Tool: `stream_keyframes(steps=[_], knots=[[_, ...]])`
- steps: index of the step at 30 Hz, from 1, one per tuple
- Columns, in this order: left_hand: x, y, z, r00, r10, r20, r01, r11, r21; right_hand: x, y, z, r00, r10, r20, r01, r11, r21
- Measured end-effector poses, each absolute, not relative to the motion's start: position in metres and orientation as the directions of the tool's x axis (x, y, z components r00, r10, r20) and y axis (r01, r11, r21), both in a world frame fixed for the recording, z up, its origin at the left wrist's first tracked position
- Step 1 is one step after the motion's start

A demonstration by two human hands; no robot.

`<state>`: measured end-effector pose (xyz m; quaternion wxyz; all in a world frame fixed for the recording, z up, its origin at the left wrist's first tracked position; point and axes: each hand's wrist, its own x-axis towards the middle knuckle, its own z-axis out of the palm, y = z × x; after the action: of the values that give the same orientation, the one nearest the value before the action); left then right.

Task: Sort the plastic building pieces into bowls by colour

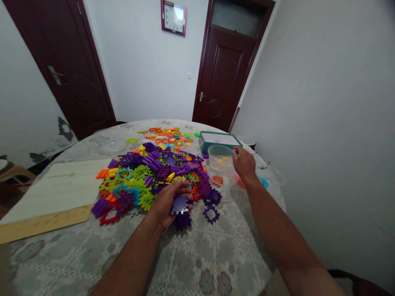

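Observation:
My left hand [169,201] is closed around a purple toothed plastic building piece [180,204], palm turned up, in front of a heap of similar pieces [157,170]. Purple, lime green, red, blue, orange and yellow shapes make up this heap. My right hand [245,164] has its fingers curled together at the right rim of a clear plastic tub [219,153]. Whether the fingers grip the rim or a small piece is hidden. Yellow bits [222,159] and an orange toothed piece [217,180] show through or beside the tub wall.
A green-edged box [220,137] stands behind the tub. More clear containers with a turquoise piece [264,182] are beyond my right forearm. Farther back lie scattered orange and yellow pieces [166,135]. At left is a pale sheet [58,185] on the patterned tablecloth [197,263].

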<state>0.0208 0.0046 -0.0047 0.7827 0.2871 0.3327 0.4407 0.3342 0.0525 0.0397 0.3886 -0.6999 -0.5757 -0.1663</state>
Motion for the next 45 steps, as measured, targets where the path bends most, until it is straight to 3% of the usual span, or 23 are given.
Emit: stream_keyframes(steps=[4,8,10,13,20,26,39,45], knots=[[0.021,0.005,-0.002,0.369,0.874,-0.315,-0.541,0.478,0.692,0.279,0.008,0.023,0.176,0.621,0.764,0.873,0.259,-0.412],[0.021,0.007,-0.002,0.34,0.88,-0.331,-0.599,0.474,0.646,0.22,-0.031,0.006,-0.28,0.667,0.69,0.69,0.64,-0.339],[0.022,0.008,-0.003,0.31,0.892,-0.329,-0.631,0.452,0.631,0.203,-0.038,0.0,-0.462,0.621,0.633,0.597,0.746,-0.295],[0.023,0.008,-0.005,0.265,0.907,-0.328,-0.655,0.418,0.629,0.193,-0.039,-0.007,-0.577,0.572,0.583,0.551,0.799,-0.24],[0.025,0.007,-0.009,0.293,0.906,-0.304,-0.621,0.422,0.661,0.194,-0.035,-0.021,-0.521,0.551,0.651,0.549,0.801,-0.239],[0.025,0.006,-0.01,0.354,0.874,-0.334,-0.582,0.485,0.652,0.206,-0.033,-0.016,-0.23,0.617,0.753,0.65,0.673,-0.353],[0.023,0.008,-0.005,0.315,0.883,-0.348,-0.589,0.47,0.658,0.251,-0.011,-0.01,-0.026,0.729,0.684,0.75,0.466,-0.468],[0.022,0.007,-0.002,0.306,0.883,-0.357,-0.573,0.47,0.671,0.251,-0.01,0.011,0.011,0.851,0.525,0.699,0.369,-0.613]])
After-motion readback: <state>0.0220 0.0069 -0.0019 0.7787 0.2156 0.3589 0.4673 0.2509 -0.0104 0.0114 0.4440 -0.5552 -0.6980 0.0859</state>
